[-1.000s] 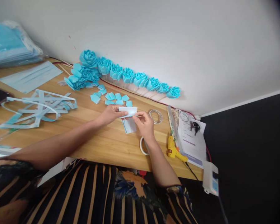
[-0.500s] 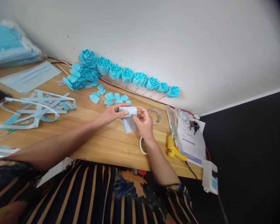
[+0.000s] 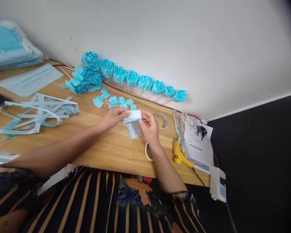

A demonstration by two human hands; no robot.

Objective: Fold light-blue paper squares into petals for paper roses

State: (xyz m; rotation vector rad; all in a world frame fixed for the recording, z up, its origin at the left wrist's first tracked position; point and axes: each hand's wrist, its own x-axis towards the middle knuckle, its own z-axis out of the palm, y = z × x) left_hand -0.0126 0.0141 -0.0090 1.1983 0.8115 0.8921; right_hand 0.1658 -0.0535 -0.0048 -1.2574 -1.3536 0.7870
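A folded pale blue and white piece of mask fabric (image 3: 134, 115) is held above the table between both hands. My left hand (image 3: 114, 117) pinches its left end, thumb on top. At the right end, my right hand (image 3: 149, 124) grips it between thumb and fingers. Below it, more cut fabric pieces (image 3: 134, 130) lie on the wood. Just beyond the hands are several small blue fabric petals (image 3: 122, 101). A roll of white tape (image 3: 148, 152) rests beside my right wrist, partly hidden by it.
Blue fabric flowers (image 3: 132, 78) on sticks line the wall. Cut mask strips (image 3: 40, 113), a flat mask sheet (image 3: 30, 80) and a bagged mask stack (image 3: 12, 48) are at left. At right are wire coils (image 3: 161, 121), a yellow glue gun (image 3: 179, 153), papers (image 3: 196, 145), keys (image 3: 202, 132) and a power strip (image 3: 218, 184).
The fabric piece has tilted and its layers now show apart along the lower edge. My left thumb has shifted up and left on it. The right hand has hardly moved.
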